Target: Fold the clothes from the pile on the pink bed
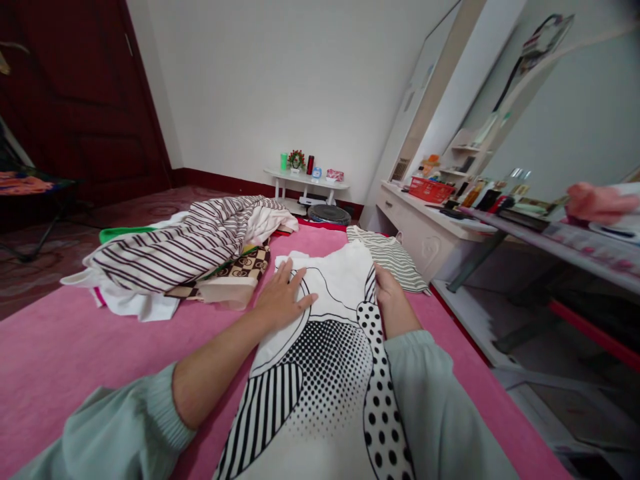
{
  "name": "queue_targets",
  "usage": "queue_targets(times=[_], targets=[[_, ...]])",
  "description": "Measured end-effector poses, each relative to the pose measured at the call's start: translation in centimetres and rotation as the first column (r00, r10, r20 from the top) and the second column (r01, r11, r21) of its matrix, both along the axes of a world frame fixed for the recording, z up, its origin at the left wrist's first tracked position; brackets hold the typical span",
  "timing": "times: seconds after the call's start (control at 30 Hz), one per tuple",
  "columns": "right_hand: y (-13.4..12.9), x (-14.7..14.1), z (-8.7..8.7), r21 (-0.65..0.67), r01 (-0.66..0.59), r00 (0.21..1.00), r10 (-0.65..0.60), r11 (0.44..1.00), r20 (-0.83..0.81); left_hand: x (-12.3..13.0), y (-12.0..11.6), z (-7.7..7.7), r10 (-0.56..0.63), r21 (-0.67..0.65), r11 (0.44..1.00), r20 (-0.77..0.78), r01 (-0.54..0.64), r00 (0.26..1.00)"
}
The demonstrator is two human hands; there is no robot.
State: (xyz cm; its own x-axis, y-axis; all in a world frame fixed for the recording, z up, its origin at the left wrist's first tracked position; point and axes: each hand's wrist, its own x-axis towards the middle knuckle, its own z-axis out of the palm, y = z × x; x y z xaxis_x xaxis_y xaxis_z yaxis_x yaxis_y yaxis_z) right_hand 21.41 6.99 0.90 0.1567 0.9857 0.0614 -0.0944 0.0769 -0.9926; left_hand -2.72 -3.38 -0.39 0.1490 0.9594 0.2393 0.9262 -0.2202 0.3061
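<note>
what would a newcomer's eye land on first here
Probably the white fabric garment with black stripes and dots, laid out centre front on the pink cloth surface, with the left hand flat on it and the right hand at its right edge. Next might come the dark-and-white striped garment heaped at far left, then the red plastic basket on the white dresser at right.
</note>
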Motion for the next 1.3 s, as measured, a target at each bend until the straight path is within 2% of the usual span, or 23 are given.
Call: queue_targets(times=[0.07, 0.13, 0.17, 0.23, 0.27, 0.33, 0.4, 0.43, 0.5, 0.57, 0.6, 0.63, 0.7, 0.77, 0.9, 1.0, 1.1, 1.2, 1.3], targets=[[-0.1, 0.0, 0.4, 0.040, 0.166, 0.984, -0.168, 0.985, 0.051, -0.1, 0.0, -0.1, 0.011, 0.001, 1.000, -0.004, -0.011, 1.000], [-0.3, -0.2, 1.2, 0.180, 0.313, 0.935, -0.336, 0.933, 0.116, -0.2, 0.0, -0.1, 0.014, 0.006, 1.000, -0.005, -0.014, 1.000], [-0.4, -0.3, 1.9, 0.271, 0.335, 0.911, -0.384, 0.902, 0.150, -0.2, -0.1, -0.1, 0.013, 0.009, 1.000, -0.005, -0.013, 1.000], [-0.9, -0.6, 3.5, 0.427, 0.285, 0.881, -0.410, 0.858, 0.235, -0.2, -0.2, 0.0, 0.012, 0.015, 1.000, -0.002, -0.012, 1.000], [-1.2, -0.9, 4.3, 0.465, 0.228, 0.880, -0.386, 0.855, 0.278, -0.1, -0.2, 0.0, 0.010, 0.017, 1.000, 0.000, -0.010, 1.000], [-1.8, -1.5, 5.2, 0.444, 0.063, 0.899, -0.244, 0.894, 0.363, -0.1, -0.3, 0.0, 0.006, 0.021, 1.000, 0.007, -0.006, 1.000], [-2.3, -2.0, 5.0, 0.354, -0.157, 0.865, -0.044, 0.922, 0.500, -0.2, -0.3, 0.0, 0.003, 0.022, 1.000, 0.011, -0.003, 1.000], [-2.5, -2.3, 4.4, 0.276, -0.259, 0.800, 0.045, 0.926, 0.599, -0.3, -0.2, 0.0, 0.001, 0.016, 1.000, 0.011, -0.002, 1.000], [-2.8, -2.6, 2.5, 0.084, -0.364, 0.574, 0.153, 0.928, 0.804, -0.6, 0.0, -0.1, -0.009, -0.006, 1.000, 0.004, 0.009, 1.000], [-3.0, -2.8, 0.7, -0.076, -0.350, 0.324, 0.197, 0.934, 0.925, -0.9, 0.3, -0.1, -0.027, -0.028, 0.999, -0.008, 0.026, 1.000], [-3.1, -2.9, 0.0, -0.117, -0.330, 0.229, 0.199, 0.937, 0.953, -1.0, 0.4, -0.2, -0.034, -0.033, 0.999, -0.015, 0.033, 0.999], [-3.1, -3.0, -0.5, -0.137, -0.319, 0.159, 0.195, 0.938, 0.968, -1.1, 0.5, -0.1, -0.039, -0.034, 0.999, -0.022, 0.038, 0.999], [-3.4, -3.2, -0.8, -0.155, -0.311, 0.079, 0.188, 0.938, 0.979, -1.2, 0.6, -0.1, -0.040, -0.034, 0.999, -0.034, 0.039, 0.999], [-3.9, -3.1, -0.6, -0.169, -0.309, 0.050, 0.193, 0.936, 0.980, -1.3, 0.5, 0.1, -0.046, -0.050, 0.998, -0.044, 0.043, 0.998], [-6.7, -1.7, -0.1, -0.216, -0.358, 0.066, 0.255, 0.908, 0.965, -2.2, -0.4, 0.6, -0.147, -0.151, 0.979, -0.077, 0.135, 0.986], [-10.4, 0.7, 0.4, -0.222, -0.464, 0.105, 0.302, 0.858, 0.948, -3.9, -2.1, 1.4, -0.270, -0.238, 0.942, -0.114, 0.238, 0.956], [-15.1, 3.2, 1.5, -0.191, -0.548, 0.171, 0.332, 0.814, 0.927, -5.8, -4.8, 3.0, -0.361, -0.283, 0.907, -0.138, 0.313, 0.922], [-19.9, 5.2, 3.1, -0.082, -0.595, 0.250, 0.281, 0.799, 0.926, -7.2, -7.7, 4.8, -0.419, -0.231, 0.892, -0.108, 0.387, 0.901], [-24.2, 6.4, 4.0, 0.002, -0.638, 0.271, 0.221, 0.770, 0.937, -8.0, -10.5, 5.8, -0.533, -0.091, 0.841, 0.020, 0.533, 0.846]])
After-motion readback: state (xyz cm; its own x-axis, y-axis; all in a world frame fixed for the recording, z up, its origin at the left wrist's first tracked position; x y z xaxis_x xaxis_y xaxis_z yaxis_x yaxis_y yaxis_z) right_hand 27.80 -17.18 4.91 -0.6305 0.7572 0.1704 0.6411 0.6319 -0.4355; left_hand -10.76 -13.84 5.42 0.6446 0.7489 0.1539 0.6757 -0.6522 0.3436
